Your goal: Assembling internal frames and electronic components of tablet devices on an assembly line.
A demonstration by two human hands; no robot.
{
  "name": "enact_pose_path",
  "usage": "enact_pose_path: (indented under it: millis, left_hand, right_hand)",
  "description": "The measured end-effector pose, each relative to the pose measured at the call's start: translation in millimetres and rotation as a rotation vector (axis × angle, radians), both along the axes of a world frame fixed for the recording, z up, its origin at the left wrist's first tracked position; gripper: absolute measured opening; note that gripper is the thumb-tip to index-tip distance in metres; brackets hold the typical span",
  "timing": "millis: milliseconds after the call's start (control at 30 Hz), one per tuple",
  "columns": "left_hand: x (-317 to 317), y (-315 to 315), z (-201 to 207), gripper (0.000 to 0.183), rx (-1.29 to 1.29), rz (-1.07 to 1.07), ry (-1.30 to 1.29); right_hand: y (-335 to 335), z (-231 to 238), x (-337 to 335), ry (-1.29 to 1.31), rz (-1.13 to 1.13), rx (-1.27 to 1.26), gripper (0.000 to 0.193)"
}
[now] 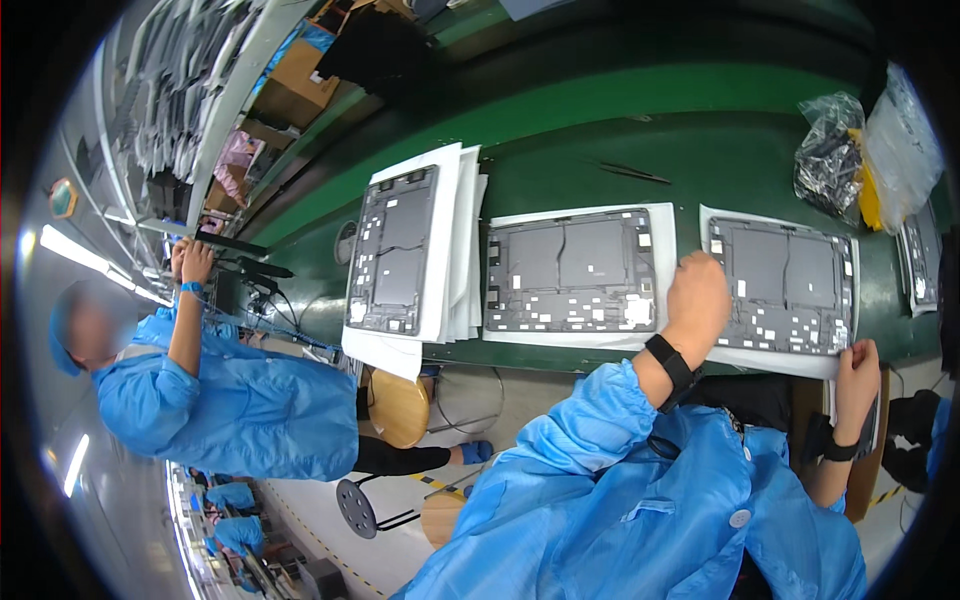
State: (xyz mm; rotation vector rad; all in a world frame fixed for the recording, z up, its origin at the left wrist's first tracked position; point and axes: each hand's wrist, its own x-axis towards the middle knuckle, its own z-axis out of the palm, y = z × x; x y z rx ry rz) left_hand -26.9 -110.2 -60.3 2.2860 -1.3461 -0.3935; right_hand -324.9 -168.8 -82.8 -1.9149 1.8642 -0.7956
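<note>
I'm wearing a blue smock (650, 510) and black wristbands (670, 364), facing grey panels (775, 285) speckled white on a green tabletop (560, 165).

Blue smock, black wristbands

The person wears a bright blue smock (620, 520) of thin, wrinkled cloth with a slight sheen. A pale round button (740, 519) stands out on its front, with a smaller pale button (747, 453) nearer the neckline. A stitched seam (650, 508) crosses the chest. The left sleeve (580, 425) is loose and gathered at its cuff, short of the wrist. A black wristband (672, 365) circles the left wrist; another dark band (838, 450) circles the right. The left hand (699, 300) and right hand (858, 375) are bare.
</note>
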Motion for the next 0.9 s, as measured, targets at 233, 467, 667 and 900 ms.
enact_pose_path:
  millis: [233, 467, 667, 900]
  left_hand:
    - [0, 2, 9, 0.022, -0.086, -0.012, 0.410]
    - [-9, 22, 8, 0.027, -0.362, 0.015, 0.591]
    - [6, 58, 49, 0.029, -0.445, -0.031, 0.692]
    - [36, 97, 72, 0.026, -0.362, -0.060, 0.778]
  right_hand:
    - [-11, -36, -50, -0.229, 0.112, 0.109, 0.007]
    - [-4, -30, -60, -0.812, 0.124, 0.339, 0.048]
    - [6, 3, -51, -1.287, 0.315, 0.552, 0.049]
    - [16, 28, 12, -1.176, 0.276, 0.500, 0.044]
